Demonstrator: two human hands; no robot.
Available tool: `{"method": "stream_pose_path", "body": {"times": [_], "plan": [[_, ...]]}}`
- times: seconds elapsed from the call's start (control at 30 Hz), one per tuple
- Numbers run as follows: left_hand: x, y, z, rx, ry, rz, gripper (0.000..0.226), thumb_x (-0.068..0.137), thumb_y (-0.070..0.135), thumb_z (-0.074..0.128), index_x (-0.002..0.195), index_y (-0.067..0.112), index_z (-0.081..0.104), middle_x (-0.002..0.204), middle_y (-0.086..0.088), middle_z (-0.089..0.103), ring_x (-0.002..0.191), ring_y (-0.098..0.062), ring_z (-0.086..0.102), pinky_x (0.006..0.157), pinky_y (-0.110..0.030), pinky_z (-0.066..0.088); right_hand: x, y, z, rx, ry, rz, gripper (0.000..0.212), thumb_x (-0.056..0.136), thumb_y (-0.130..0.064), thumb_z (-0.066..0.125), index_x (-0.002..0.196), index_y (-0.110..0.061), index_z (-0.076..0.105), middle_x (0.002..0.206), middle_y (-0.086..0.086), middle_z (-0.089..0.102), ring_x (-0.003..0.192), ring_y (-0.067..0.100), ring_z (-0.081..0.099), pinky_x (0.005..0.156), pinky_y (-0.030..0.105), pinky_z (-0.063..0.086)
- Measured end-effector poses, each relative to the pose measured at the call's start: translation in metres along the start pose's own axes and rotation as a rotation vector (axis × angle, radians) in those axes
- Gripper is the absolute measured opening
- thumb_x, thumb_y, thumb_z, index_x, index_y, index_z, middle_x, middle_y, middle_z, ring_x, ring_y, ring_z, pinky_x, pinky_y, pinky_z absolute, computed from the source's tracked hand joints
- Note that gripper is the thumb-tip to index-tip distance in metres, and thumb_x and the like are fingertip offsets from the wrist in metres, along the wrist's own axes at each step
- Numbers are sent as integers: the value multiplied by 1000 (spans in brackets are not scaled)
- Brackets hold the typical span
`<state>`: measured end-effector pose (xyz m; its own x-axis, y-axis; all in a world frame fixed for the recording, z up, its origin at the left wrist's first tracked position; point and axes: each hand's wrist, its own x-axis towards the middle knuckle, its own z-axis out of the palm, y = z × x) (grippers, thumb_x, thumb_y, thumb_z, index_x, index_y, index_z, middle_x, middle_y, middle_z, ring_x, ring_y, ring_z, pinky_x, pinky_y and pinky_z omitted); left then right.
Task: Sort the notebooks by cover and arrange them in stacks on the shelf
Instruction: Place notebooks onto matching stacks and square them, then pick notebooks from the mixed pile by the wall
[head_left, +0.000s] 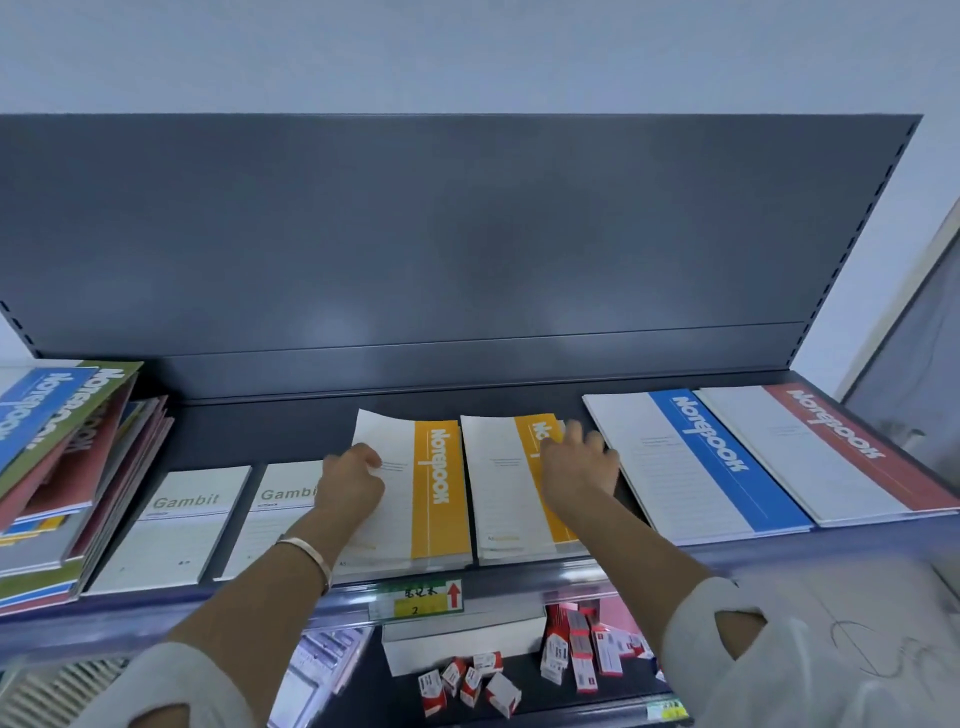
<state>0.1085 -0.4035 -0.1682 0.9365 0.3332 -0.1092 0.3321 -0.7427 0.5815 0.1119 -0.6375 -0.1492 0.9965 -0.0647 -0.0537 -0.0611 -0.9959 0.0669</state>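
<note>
Sorting looks well advanced. On the shelf (260, 431), the left yellow stack (441, 499) and right yellow stack (501, 499) lie side by side. 2 Gambit notebooks (176, 525) sit to their left, with the blue stack (701, 457) and red stack (831, 447) to their right, so each cover has its own spot. The left hand (350, 480) curls round the left edge of the left yellow stack's top notebook, whose far corner lifts, probably to square it up. The right hand (576, 470) rests on the right yellow stack, fingers spread and fairly straight, seemingly steadying it. The mixed pile (52, 467), slanting at the far left, is not yet sorted.
</note>
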Motion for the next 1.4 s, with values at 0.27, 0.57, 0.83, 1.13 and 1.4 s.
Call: {"method": "stream_pose_path", "body": {"times": [0.27,0.57,0.83,1.13,1.4], "plan": [[-9,2,0,176,-60,34,32,91,6,45,120,16,53,126,-15,36,109,-37,49,95,-36,44,-9,-28,15,8,-125,-318,31,98,-21,35,127,-18,48,124,7,52,117,32,49,90,45,42],[-24,-6,-4,391,-19,90,33,87,23,52,120,24,48,130,-7,34,118,-30,37,93,-37,38,-10,-35,4,-34,-75,-354,34,100,-27,35,129,-19,49,126,8,51,119,31,47,94,44,39],[-6,-39,-82,473,135,207,28,88,26,52,116,23,55,127,-5,47,120,-28,39,96,-36,34,0,-139,-24,40,105,-518,35,99,-26,39,131,-18,50,127,9,53,117,33,50,95,41,40],[41,-148,-232,614,336,184,30,90,31,48,118,21,55,126,-6,50,123,-29,41,98,-38,36,-3,-330,-71,199,187,-674,33,97,-28,42,127,-22,54,124,6,54,117,31,51,93,37,41],[84,-254,-311,599,220,-31,58,92,49,45,143,24,31,146,-5,36,136,-26,31,108,-41,29,-3,-443,-84,462,60,-650,27,97,-23,44,115,-11,61,112,11,57,104,32,56,84,38,50]]}}
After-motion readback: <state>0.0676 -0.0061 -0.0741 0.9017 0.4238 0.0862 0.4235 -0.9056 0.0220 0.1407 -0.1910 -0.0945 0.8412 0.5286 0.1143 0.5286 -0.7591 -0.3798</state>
